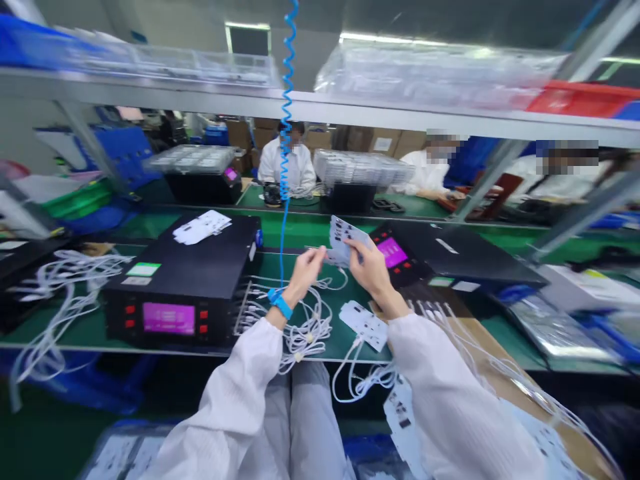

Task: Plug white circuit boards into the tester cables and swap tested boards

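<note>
A small fan of white printed cards [347,241] sits in the right hand [373,270], pinched between thumb and fingers, above the green bench mat [345,340]. The left hand [307,277], with a blue wrist strap [281,304], is just beside the fan's lower left edge, its fingers closed on something too small to tell. Below it lie tangled white cables [305,331], near another white card [364,325] on the mat.
</note>
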{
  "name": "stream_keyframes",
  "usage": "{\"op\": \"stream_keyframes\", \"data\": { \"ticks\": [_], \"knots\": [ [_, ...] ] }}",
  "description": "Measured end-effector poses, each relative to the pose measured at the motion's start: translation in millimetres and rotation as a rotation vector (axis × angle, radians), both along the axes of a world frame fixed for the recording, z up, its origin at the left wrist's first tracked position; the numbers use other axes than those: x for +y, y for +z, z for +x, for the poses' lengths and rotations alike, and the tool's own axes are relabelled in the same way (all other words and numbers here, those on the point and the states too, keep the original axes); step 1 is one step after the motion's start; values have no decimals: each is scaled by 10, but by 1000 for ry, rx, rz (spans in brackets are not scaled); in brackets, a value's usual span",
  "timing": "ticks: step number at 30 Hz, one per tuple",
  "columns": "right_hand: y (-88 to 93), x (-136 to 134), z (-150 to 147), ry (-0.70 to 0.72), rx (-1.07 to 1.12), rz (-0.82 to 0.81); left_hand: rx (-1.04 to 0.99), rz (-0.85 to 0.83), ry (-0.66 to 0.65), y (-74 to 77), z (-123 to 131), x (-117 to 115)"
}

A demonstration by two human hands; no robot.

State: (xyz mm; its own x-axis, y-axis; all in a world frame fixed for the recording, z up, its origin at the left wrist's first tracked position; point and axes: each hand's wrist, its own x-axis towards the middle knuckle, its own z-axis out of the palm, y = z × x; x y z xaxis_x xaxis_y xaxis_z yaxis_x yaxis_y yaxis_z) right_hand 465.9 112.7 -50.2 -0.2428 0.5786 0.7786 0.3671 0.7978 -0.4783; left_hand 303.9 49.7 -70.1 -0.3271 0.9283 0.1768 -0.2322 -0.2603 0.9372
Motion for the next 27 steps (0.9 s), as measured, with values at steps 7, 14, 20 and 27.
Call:
{"op": "stream_keyframes", "data": {
  "ticks": [7,14,20,27],
  "knots": [
    [-213,-233,-93,-179,-44,154,-2,42,-61,-56,93,17],
    [-337,-361,-206,-254,-94,364,65,34,-39,-47,190,-67],
    [-228,-205,-271,-496,20,213,328,-77,36,-217,234,-78],
    [-185,-177,-236,-519,297,-111,694,-110,41,-265,370,-136]
  ]
}}
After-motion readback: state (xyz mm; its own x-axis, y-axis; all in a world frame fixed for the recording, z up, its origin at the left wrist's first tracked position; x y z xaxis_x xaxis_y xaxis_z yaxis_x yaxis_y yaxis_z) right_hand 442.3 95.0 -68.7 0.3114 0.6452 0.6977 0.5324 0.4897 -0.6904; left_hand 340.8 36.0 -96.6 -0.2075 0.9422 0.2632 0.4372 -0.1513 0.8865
